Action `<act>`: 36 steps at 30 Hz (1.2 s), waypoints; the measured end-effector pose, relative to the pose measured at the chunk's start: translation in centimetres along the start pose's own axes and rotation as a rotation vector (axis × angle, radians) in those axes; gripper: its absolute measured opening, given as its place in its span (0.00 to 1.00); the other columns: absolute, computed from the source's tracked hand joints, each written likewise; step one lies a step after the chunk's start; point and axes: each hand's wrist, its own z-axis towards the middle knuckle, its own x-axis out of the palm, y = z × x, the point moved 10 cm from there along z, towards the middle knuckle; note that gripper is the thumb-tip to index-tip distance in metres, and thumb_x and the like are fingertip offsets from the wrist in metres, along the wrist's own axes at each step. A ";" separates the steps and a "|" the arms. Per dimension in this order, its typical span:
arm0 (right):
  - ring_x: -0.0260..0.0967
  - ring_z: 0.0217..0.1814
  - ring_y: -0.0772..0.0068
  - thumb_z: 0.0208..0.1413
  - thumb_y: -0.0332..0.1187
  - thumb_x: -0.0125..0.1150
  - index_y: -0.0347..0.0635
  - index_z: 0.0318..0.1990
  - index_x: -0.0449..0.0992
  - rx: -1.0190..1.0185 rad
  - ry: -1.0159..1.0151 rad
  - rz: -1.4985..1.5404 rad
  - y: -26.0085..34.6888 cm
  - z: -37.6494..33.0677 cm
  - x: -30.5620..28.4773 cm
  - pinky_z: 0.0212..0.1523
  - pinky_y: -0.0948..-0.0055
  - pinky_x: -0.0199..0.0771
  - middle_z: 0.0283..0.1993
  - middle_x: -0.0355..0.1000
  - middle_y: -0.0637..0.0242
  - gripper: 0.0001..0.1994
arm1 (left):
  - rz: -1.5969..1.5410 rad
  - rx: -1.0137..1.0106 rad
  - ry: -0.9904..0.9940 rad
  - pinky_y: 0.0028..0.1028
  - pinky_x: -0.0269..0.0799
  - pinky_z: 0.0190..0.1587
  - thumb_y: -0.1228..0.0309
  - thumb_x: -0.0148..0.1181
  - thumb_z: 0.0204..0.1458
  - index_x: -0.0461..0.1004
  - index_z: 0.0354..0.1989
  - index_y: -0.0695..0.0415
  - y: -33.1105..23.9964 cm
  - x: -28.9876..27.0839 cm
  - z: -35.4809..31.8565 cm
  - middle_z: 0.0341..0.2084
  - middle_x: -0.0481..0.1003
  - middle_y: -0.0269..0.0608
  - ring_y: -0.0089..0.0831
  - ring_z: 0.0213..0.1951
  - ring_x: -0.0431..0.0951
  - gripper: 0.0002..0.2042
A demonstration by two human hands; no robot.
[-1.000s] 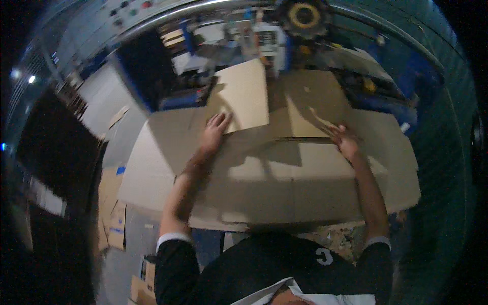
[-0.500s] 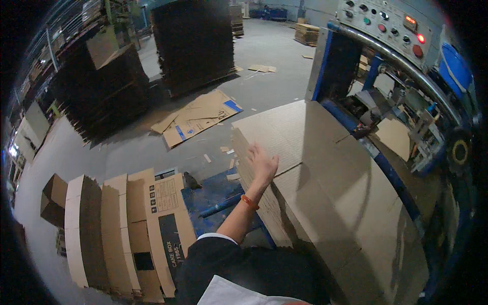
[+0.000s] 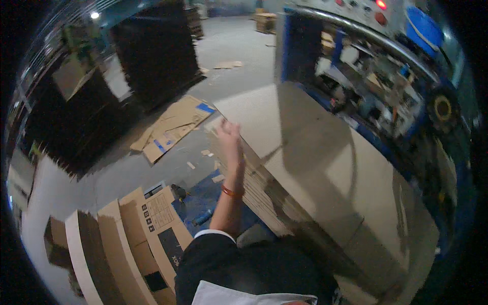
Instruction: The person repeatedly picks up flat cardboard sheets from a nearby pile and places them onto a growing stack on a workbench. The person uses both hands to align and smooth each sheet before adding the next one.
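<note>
One hand is all I can see right now, my left hand point(image 3: 229, 136). It rests on the near left corner of the stack of cardboard sheets point(image 3: 325, 168), fingers up and a bit blurred. I cannot tell if it grips a sheet or only touches the edge. My right hand is out of the picture.

The stack sits just in front of me, right beside the blue machine point(image 3: 386, 86). Its top sheet lies flat and smooth, and many sheets lie under it, so I think the stack is squared up but nothing has gone into the machine yet. That part looks left to do.

Half a second ago my left hand was on the same corner, so it has stayed there. A full second ago both hands were spread flat on the top sheet and I looked straight at the machine. Now my head has turned left, and I see the floor point(image 3: 152, 173), loose cardboard scraps point(image 3: 173, 127) on it, and folded boxes point(image 3: 132, 239) standing near my left side.
</note>
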 end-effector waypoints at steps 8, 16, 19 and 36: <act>0.62 0.53 0.64 0.54 0.28 0.53 0.34 0.53 0.64 0.392 -0.493 0.729 -12.6 -7.1 -12.3 0.52 0.68 0.62 0.55 0.63 0.61 0.19 | -0.236 -0.151 0.281 0.33 0.68 0.42 0.71 0.60 0.47 0.57 0.55 0.49 -3.1 7.2 6.4 0.44 0.68 0.37 0.32 0.44 0.70 0.26; 0.66 0.48 0.67 0.55 0.27 0.50 0.34 0.51 0.67 0.163 -0.537 0.368 6.4 -15.9 -20.6 0.51 0.70 0.64 0.49 0.69 0.62 0.16 | 0.164 0.202 0.686 0.32 0.66 0.46 0.70 0.51 0.52 0.68 0.45 0.66 0.2 3.9 -0.5 0.40 0.71 0.45 0.35 0.43 0.70 0.15; 0.67 0.51 0.62 0.52 0.27 0.54 0.38 0.47 0.71 -0.215 -0.058 -0.067 13.6 -20.5 -15.4 0.52 0.67 0.63 0.48 0.71 0.60 0.13 | 0.040 0.204 0.971 0.34 0.63 0.52 0.73 0.51 0.51 0.69 0.47 0.65 -1.6 4.3 -8.3 0.48 0.69 0.47 0.39 0.50 0.68 0.15; 0.51 0.66 0.58 0.52 0.47 0.54 0.53 0.57 0.65 -0.775 0.754 -0.353 15.1 -18.8 1.1 0.62 0.51 0.51 0.65 0.55 0.64 0.25 | 0.605 1.034 1.667 0.47 0.48 0.63 0.75 0.46 0.47 0.59 0.60 0.50 -2.9 13.3 -25.2 0.60 0.58 0.42 0.43 0.61 0.56 0.27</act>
